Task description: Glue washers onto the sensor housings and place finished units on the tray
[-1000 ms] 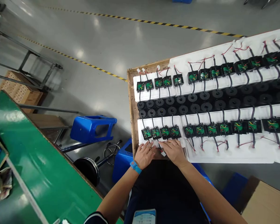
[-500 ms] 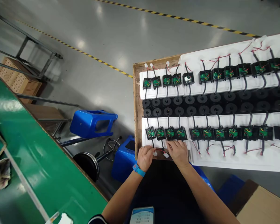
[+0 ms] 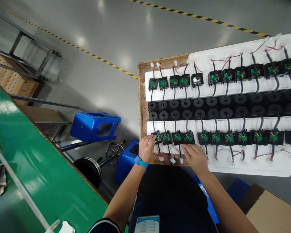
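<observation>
My left hand point(image 3: 146, 148), with a blue band at the wrist, has its fingertips at the leftmost black box with a green circuit board point(image 3: 157, 138) in the near row. My right hand point(image 3: 196, 156) lies over the tray's near edge, its fingertips just below the fourth box point(image 3: 188, 138) of that row; whether it pinches a wire is hidden. Between the hands, white connectors point(image 3: 172, 160) on red and black wires hang at the near edge. Cables run from the boxes to black round rings point(image 3: 175, 114) in the middle.
A second row of boxes point(image 3: 153, 84) lies on white foam point(image 3: 149, 96) at the far side, inside a wooden frame point(image 3: 142, 113). Blue stools point(image 3: 87, 127), a round black stool point(image 3: 87, 171) and a green table point(image 3: 50, 168) stand at the left. A cardboard box point(image 3: 274, 210) is at lower right.
My left hand has moved up and left from the wires to the leftmost box. My right hand has shifted right, and a third white connector now shows between the hands.
</observation>
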A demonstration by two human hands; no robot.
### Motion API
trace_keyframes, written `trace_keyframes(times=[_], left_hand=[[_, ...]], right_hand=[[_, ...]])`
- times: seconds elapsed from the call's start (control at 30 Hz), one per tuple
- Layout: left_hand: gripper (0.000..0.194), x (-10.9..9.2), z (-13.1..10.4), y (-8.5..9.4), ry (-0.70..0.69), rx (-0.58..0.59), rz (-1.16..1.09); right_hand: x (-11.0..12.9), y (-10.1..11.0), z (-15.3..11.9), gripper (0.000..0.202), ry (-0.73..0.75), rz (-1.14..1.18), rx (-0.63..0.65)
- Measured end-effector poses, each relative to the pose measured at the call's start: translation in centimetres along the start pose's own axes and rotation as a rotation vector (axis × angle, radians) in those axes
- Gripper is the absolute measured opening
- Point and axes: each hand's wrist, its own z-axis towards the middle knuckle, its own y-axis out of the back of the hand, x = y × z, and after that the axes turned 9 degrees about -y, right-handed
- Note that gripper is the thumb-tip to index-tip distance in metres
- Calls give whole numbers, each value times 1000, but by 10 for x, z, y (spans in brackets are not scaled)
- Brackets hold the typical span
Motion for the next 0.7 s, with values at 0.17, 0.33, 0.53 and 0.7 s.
trace_keyframes(times=[0.17,0.33,0.53,0.7], left_hand=[[23,17,45,8,-33,157,18],[23,27,70,15,-84,282,47],[23,22,68,18,-112,244,110],[21,-17,34,4,-255,169,95]], right_hand=[[-27,17,5,22,62,-22,45],[-34,15,9,24,107,-79,127],[-35,17,13,18,113,-132,143],[-28,18,22,16,121,-139,139]])
